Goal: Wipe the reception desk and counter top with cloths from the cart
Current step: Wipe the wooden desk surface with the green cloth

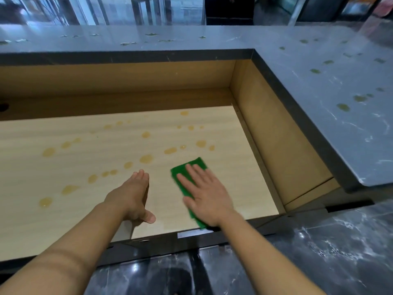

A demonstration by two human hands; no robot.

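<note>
There's the right hand (204,194) pressing flat on the green cloth (191,167) near the right front corner of the bench (63,220), the left hand (129,199) open and empty just beside it, and the yellow drips (170,150) lying ahead and leftward, the nearest just past the cloth's far end.

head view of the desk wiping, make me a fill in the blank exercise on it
The right hand presses flat on a ____ cloth.
The left hand holds ____.
The cloth lies near the wooden desk's ____ end.
Missing words: green; nothing; right.
</note>
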